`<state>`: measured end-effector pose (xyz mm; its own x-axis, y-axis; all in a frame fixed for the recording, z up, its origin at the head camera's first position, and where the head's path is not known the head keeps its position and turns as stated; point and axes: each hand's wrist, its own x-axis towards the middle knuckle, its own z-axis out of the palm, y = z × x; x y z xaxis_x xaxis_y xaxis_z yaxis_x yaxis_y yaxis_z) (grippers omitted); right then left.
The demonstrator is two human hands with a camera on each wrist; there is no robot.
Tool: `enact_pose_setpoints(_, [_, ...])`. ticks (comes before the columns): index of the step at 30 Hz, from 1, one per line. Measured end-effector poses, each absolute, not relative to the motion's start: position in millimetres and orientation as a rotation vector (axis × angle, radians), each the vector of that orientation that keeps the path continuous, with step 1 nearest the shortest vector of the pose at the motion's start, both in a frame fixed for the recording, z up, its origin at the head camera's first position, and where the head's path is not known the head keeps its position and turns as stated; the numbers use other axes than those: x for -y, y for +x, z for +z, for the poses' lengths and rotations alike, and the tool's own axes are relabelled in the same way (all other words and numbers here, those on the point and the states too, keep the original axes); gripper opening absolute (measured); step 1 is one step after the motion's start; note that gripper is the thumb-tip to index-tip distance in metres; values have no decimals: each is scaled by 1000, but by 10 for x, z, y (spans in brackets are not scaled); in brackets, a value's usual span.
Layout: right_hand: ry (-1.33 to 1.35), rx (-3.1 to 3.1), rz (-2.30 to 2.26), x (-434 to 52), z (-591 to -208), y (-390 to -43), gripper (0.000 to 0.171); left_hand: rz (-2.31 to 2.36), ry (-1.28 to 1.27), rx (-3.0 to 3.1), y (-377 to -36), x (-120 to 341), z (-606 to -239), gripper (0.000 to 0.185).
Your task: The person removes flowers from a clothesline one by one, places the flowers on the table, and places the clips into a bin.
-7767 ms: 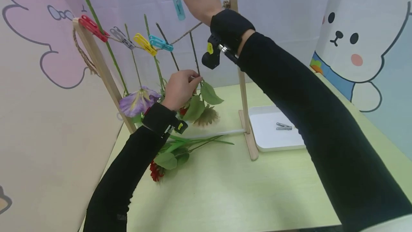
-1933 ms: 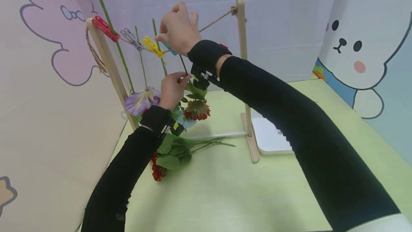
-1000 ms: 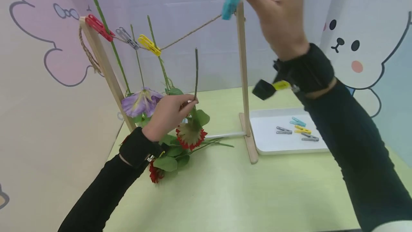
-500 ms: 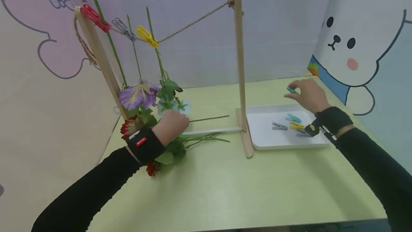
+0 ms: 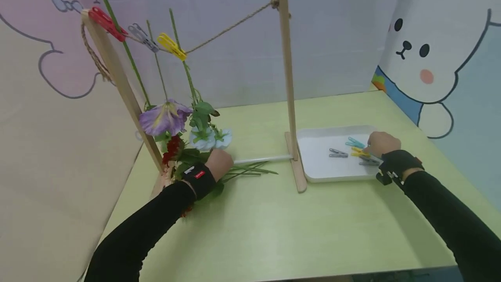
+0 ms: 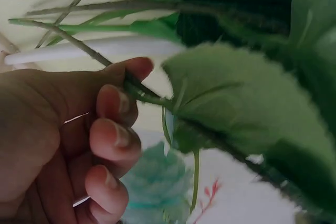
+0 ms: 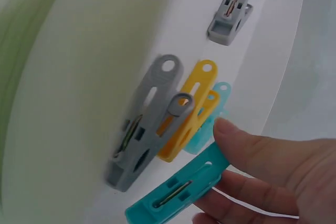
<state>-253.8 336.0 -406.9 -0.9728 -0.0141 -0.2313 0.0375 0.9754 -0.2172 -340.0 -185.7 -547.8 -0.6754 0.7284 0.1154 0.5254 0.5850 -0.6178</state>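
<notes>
My left hand (image 5: 219, 163) lies on the table at the foot of the wooden rack (image 5: 287, 77). In the left wrist view my left hand (image 6: 128, 85) pinches a thin flower stem (image 6: 79, 45) beside a fuzzy green leaf (image 6: 236, 103). My right hand (image 5: 377, 142) sits low over the white tray (image 5: 317, 173). In the right wrist view my right hand (image 7: 231, 150) holds a teal clothespin (image 7: 178, 192) just above the tray (image 7: 68, 93), next to a yellow pin (image 7: 189, 114) and a grey pin (image 7: 147, 124).
A red pin (image 5: 102, 20), a grey pin (image 5: 141, 38) and a yellow pin (image 5: 170, 45) hold stems on the twine (image 5: 231, 25). A purple flower (image 5: 164, 116) and a pale blue one (image 5: 207, 138) hang head down. Loose stems (image 5: 254, 169) lie by the rack's white crossbar.
My right hand took the teal pin off the twine and has come down to the tray with it. My left hand brought the freed stem down onto the table.
</notes>
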Motion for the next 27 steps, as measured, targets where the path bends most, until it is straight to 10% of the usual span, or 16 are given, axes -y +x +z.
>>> enact_pose_setpoints(7, [89, -2809, -361, -3402, -4158, -2524, 41, 758, -1002, 2509, -3435, 1910, -5646, 36])
enact_pose_setpoints(18, [96, -2811, -385, -3407, -4190, -2465, 58, 986, -794, 2735, -4256, 2169, -6994, 35])
enact_pose_setpoints(27, [93, -2852, -414, -3395, -4181, -2383, 66, 929, -704, 2803, -3547, 1812, -5890, 33])
